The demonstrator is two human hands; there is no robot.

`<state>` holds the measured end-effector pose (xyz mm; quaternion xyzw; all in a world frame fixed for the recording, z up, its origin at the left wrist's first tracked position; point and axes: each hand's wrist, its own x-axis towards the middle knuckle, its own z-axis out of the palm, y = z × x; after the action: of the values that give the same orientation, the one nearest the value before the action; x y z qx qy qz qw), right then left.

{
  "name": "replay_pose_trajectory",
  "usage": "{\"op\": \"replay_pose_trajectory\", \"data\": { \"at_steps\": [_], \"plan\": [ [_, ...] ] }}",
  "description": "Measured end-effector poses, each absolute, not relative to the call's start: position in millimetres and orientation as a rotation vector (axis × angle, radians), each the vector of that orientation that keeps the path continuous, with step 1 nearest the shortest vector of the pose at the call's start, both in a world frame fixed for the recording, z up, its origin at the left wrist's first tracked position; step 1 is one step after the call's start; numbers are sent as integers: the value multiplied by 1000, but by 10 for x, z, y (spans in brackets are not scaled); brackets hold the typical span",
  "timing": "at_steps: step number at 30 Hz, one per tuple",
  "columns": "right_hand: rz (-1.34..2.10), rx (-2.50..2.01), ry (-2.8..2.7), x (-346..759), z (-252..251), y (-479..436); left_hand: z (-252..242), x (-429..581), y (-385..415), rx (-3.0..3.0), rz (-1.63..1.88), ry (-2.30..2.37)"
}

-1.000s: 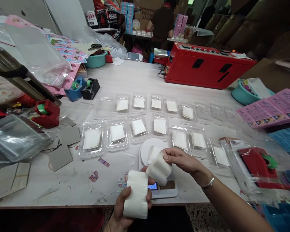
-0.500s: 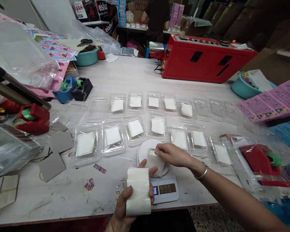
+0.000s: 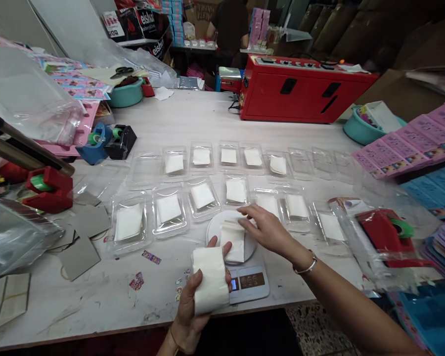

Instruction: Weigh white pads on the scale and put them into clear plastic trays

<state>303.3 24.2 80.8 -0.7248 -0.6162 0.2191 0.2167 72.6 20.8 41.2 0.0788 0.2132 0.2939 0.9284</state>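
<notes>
My left hand (image 3: 188, 309) is wrapped round a thick stack of white, thin square sheets (image 3: 210, 281), held up near the table's front edge. Behind it stands a white digital scale (image 3: 259, 292) with a lit display and a round plate. A few white sheets (image 3: 235, 242) lie on that plate. Over the plate's right side hovers my right hand (image 3: 269, 230), fingers apart and holding nothing, close to those sheets. Two rows of clear plastic trays stretch behind the scale; many hold white sheets, such as the pile (image 3: 129, 221) in the front-left tray (image 3: 145, 237).
Tape dispensers stand left, one red (image 3: 54, 190), and another red dispenser (image 3: 380, 232) is at right. Grey cards (image 3: 80, 259) lie at left. A red machine (image 3: 304, 91) and teal basins (image 3: 128, 94) sit at the back. A person (image 3: 230, 24) works beyond.
My right hand has let go of the sheets on the scale and lifted slightly, its fingers spreading. My left hand still holds its stack. The whole view has shifted a little.
</notes>
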Motion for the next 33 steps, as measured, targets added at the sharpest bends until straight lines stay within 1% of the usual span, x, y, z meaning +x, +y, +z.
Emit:
{"op": "replay_pose_trajectory", "data": {
  "at_steps": [6, 10, 14, 17, 22, 28, 33],
  "plan": [
    [443, -1858, -1497, 3106, 868, -388, 644, 319, 296, 161, 777, 405],
    [401, -1865, -1393, 3061, 772, -843, 667, 31, 286, 108, 865, 460],
    [311, -1847, -1301, 2798, 716, -1139, 626, -93, 171, 55, 846, 430],
    [139, -1693, -1444, 2396, 742, -1249, 541, -77, 29, 104, 761, 377],
    [-121, -1331, -1942, 1754, 808, -1260, 393, 84, -243, 110, 626, 226],
    [-252, -1355, -2085, 1620, 762, -1162, 342, 153, -427, 136, 524, 121],
    [-255, -1358, -2088, 1633, 711, -1093, 237, 116, -454, 210, 599, 63]
  ]
}}
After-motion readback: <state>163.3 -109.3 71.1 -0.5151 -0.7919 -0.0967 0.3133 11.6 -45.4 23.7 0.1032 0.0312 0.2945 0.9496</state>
